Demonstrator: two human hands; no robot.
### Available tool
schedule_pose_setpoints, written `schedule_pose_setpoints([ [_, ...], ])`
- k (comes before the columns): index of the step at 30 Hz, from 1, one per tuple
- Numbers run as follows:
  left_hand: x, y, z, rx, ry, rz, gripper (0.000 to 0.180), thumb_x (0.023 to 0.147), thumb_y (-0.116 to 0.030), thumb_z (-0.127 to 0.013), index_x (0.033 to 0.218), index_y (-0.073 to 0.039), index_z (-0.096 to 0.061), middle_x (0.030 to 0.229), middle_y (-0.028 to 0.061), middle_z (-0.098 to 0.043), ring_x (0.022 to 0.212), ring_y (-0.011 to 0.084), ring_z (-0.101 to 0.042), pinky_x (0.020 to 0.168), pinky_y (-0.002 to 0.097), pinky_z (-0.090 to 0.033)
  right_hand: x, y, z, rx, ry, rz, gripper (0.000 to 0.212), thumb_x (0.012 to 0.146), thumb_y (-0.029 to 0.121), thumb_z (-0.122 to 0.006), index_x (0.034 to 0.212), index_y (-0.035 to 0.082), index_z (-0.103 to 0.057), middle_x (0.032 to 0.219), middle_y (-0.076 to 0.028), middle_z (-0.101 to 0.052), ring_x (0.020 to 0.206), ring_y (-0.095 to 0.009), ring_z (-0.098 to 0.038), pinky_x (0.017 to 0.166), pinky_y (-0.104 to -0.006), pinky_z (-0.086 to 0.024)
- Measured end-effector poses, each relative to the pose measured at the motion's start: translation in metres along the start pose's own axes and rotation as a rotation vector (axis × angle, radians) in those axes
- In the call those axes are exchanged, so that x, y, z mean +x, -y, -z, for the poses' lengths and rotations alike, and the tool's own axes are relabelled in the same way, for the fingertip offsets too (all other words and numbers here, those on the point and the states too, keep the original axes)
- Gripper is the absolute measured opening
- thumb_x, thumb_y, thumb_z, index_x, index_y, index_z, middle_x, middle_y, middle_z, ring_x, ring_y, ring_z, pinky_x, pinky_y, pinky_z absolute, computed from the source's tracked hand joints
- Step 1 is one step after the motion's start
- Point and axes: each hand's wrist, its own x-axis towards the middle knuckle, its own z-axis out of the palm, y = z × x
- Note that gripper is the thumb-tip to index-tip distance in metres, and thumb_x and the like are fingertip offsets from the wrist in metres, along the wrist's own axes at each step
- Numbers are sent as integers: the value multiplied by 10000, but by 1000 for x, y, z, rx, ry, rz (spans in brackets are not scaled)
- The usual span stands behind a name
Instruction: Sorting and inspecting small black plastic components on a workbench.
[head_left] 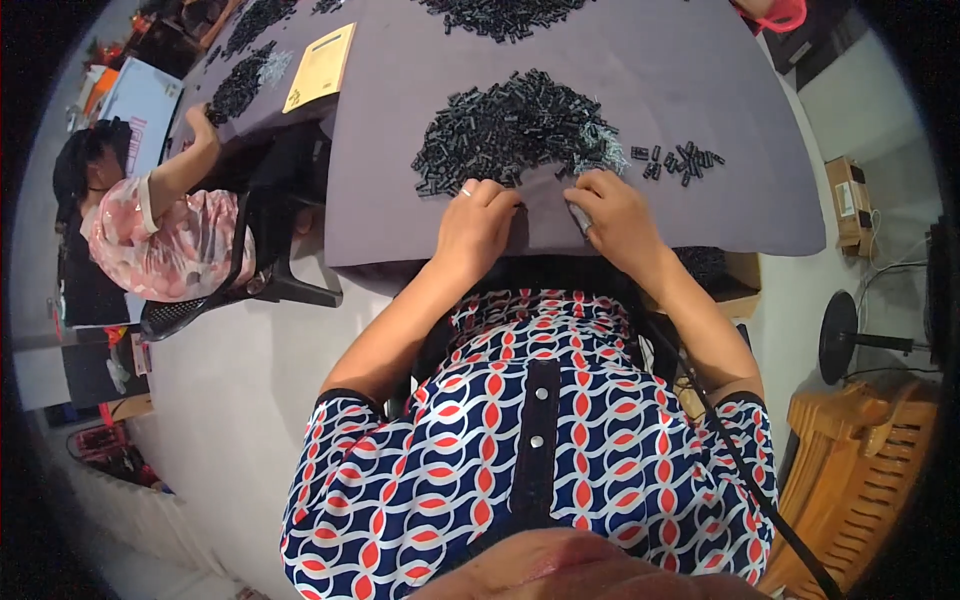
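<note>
Heap of small black pieces (490, 125) on a grey-covered surface (740, 215)

In the head view, the heap lies in front of the person, an uneven mound with its near side hollowed inward; a cluster of silvery pieces (603, 148) sits at its right end, and a loose group of black pieces (686, 160) lies scattered farther right, apart from the mound.

The left hand (477, 222) is at the near edge of the heap, its fingers curled and drawn narrow; something small and dark shows by its fingertips, but I cannot tell whether it is gripped. The right hand (615, 220) is just below the silvery cluster, thumb and fingers bent close together; a greyish bit shows beside them, too small to identify, and I cannot tell whether it is held; a strip of bare cloth separates the two hands.

Beyond the heap, another black pile (500, 15) is cut off by the upper edge; to the left lies a yellow booklet (322, 65); past it, a co-worker (165, 235) in a pink patterned top sits on a black chair (255, 225), one arm reaching toward a further dark pile (238, 90).
</note>
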Motion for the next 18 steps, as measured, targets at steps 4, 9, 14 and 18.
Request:
schedule_pose_setpoints([
  [4,4,0,-5,-6,-45,-55,172,798,-29,-659,963,-73,-663,899,79,-611,857,312,-595,698,413,-521,-15,-12,10,41,115,-38,444,676,-79,-657,1100,51,-671,1057,-109,-617,1014,-318,-617,840,-402,-527],
  [9,20,-7,-12,-10,-53,-91,164,803,-43,-653,962,-78,-669,899,74,-613,860,296,-602,691,395,-527,-12,-7,22,97,119,-136,500,663,-75,-678,1145,57,-668,1122,-105,-608,1059,-322,-605,883,-400,-524],
  [14,52,-12,-33,28,-58,-136,171,788,-90,-677,958,-87,-685,893,70,-620,869,282,-606,707,393,-532,-10,-8,16,12,182,-113,537,642,-81,-687,1158,67,-674,1126,-106,-602,1041,-320,-596,871,-405,-524],
  [18,59,-14,-35,42,-23,-171,210,779,-74,-685,985,-99,-714,891,68,-639,862,282,-617,705,388,-538,-17,-10,21,24,153,-87,544,635,-76,-697,1158,73,-678,1130,-103,-597,1033,-319,-587,877,-412,-518],
])
